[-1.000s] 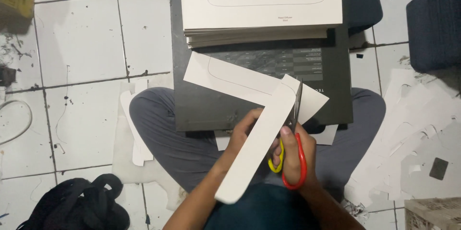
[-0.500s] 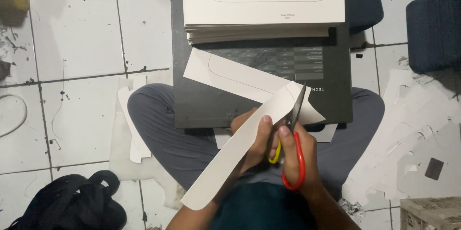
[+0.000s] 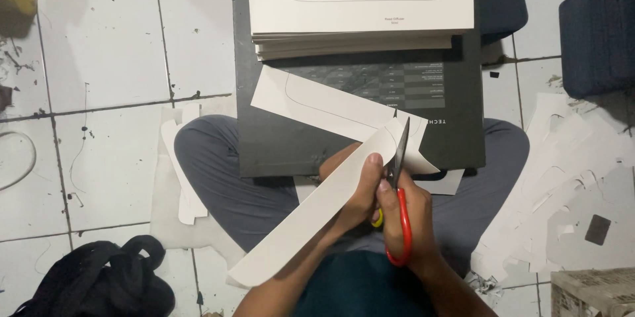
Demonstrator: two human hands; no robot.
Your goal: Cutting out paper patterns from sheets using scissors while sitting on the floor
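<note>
Scissors cutting card over lap.
Right hand (image 3: 407,214) grips red-handled scissors (image 3: 399,198), blades in white card piece (image 3: 331,191); left hand (image 3: 357,188) pinches that card, above black board (image 3: 297,138).

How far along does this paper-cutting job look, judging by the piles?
Done: white card offcuts lie scattered on the tiled floor at the person's right. In hand: the left hand holds a long white card sheet while the right hand works red-handled scissors into its upper end. Left: a thick stack of uncut white printed sheets waits on the black board across the lap.
</note>
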